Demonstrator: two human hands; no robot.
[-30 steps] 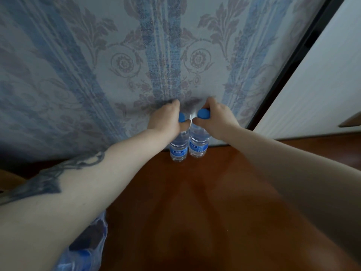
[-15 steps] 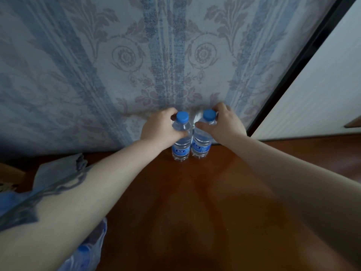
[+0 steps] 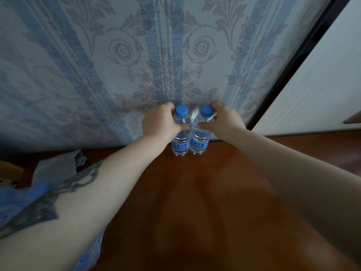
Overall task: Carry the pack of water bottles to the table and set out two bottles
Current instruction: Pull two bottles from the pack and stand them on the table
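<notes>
On glossy wood table (image 3: 205,202), 2 clear ribbed bottles (image 3: 181,137).

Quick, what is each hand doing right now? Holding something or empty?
Left hand: closed around the left water bottle, which stands on the table.
Right hand: closed around the right water bottle, beside the first.

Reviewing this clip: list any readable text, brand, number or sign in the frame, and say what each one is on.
Left bottle blue label: white printing, too small and blurred to read.
Right bottle blue label: white printing, also unreadable.
Blue caps: no marking visible.
Torn plastic pack at the left edge of the table: no legible print.
Wallpaper: ornament only, no words.
Nothing else bears text.
</notes>
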